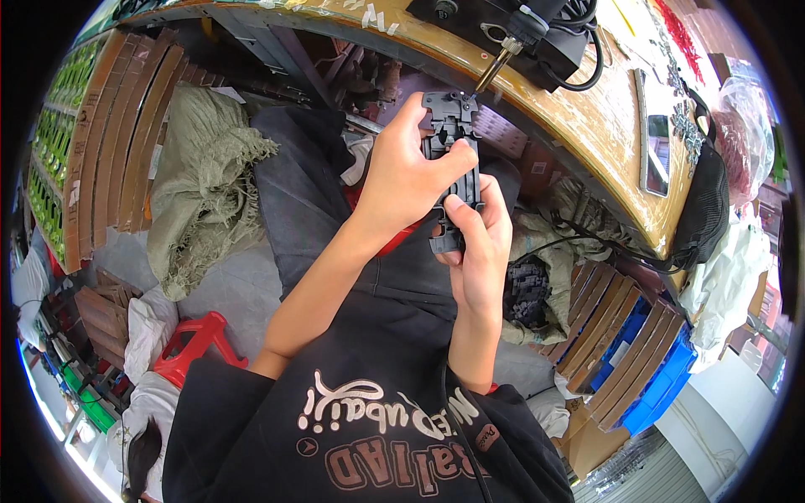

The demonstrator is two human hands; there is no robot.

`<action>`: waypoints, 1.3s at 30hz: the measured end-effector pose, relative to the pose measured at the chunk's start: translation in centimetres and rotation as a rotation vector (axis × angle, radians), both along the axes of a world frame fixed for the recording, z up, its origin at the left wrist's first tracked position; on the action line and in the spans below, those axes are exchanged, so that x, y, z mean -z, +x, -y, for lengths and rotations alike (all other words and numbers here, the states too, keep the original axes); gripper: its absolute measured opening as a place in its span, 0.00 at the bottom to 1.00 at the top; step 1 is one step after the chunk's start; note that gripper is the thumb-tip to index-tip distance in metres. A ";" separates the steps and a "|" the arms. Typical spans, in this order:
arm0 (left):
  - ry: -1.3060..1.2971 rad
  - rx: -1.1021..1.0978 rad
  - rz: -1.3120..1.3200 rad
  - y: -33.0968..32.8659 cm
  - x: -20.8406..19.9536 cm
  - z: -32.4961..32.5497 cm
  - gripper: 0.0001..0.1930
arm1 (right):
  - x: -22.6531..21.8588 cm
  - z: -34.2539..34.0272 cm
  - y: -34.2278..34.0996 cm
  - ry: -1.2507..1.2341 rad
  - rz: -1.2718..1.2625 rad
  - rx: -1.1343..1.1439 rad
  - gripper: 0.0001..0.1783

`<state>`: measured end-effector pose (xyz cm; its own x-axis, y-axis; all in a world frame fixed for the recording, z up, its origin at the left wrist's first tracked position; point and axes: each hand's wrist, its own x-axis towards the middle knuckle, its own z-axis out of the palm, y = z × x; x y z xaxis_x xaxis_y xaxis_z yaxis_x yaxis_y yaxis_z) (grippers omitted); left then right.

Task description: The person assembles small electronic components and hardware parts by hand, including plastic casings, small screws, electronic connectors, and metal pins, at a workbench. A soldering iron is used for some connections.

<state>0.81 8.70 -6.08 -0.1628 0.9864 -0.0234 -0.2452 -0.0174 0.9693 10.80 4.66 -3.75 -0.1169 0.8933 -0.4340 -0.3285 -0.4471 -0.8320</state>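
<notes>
Head view, held part: a long black molded plastic part [467, 186] stood nearly upright at the upper centre of the frame, gripped by both hands above the person's lap.
Left hand: the left hand [408, 164] gripped the part from its left side, the thumb pressed across its front face and the index finger reaching up along its left edge.
Right hand: the right hand [484, 230] gripped the lower portion, thumb on the front, the other fingers closed round its right side and partly hidden.
Tool: a black tool with a metal nozzle [496, 70] slanted down from the upper centre, its tip just beside the part's top end; whether they touched could not be told.
Table: the worn tan table [599, 126] curved across the upper right, bearing a smartphone [656, 155] and, near it, small silvery metal pieces [686, 132].
Sacks: a woven sack [201, 180] slumped at left; an open sack [553, 323] right of centre held black pieces [526, 289].
Lower left: a red plastic stool [194, 345] stood on the floor.
Lower right: blue crates [658, 386] stood beside brown stacked boards [629, 356].
</notes>
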 end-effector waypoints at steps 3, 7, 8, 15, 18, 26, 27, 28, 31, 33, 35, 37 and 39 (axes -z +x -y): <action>0.012 -0.010 -0.001 0.0 -0.2 0.0 0.10 | -0.2 0.0 -0.1 0.007 0.008 -0.011 0.07; 0.002 0.002 0.031 0.0 -0.5 -0.1 0.10 | -0.3 0.0 -0.1 0.021 0.044 0.004 0.08; 0.004 -0.004 0.044 0.0 -0.7 0.0 0.09 | -0.3 0.0 -0.1 0.028 0.033 -0.006 0.08; 0.001 0.018 0.065 0.0 -0.8 0.0 0.09 | -0.4 0.0 0.0 0.044 0.020 0.007 0.09; 0.010 0.014 0.096 0.1 -0.9 0.0 0.09 | -0.5 0.0 0.2 0.040 -0.017 -0.010 0.09; 0.014 0.021 0.086 0.0 -1.1 -0.2 0.10 | -0.5 -0.1 -0.2 0.051 0.001 0.021 0.08; 0.011 0.023 0.081 0.0 -1.1 -0.2 0.10 | -0.5 -0.1 -0.2 0.050 0.001 0.022 0.08; 0.011 0.024 0.080 0.0 -1.1 -0.2 0.10 | -0.5 -0.2 -0.2 0.051 0.003 0.020 0.08; 0.007 0.024 0.086 -0.1 -1.1 -0.2 0.10 | -0.6 -0.2 -0.3 0.049 0.021 0.019 0.08; 0.009 0.033 0.058 -0.2 -1.2 -0.2 0.09 | -0.6 -0.2 -0.2 0.046 0.034 0.017 0.08; 0.023 0.026 0.051 -0.1 -1.1 -0.1 0.10 | -0.3 -0.2 0.2 0.041 -0.025 -0.027 0.08; 0.039 0.028 0.045 0.0 -0.6 -0.1 0.10 | 0.0 -0.1 0.3 0.037 -0.033 -0.029 0.08; 0.039 0.023 0.007 0.3 0.5 0.1 0.10 | 0.6 0.0 0.7 0.031 -0.039 -0.015 0.08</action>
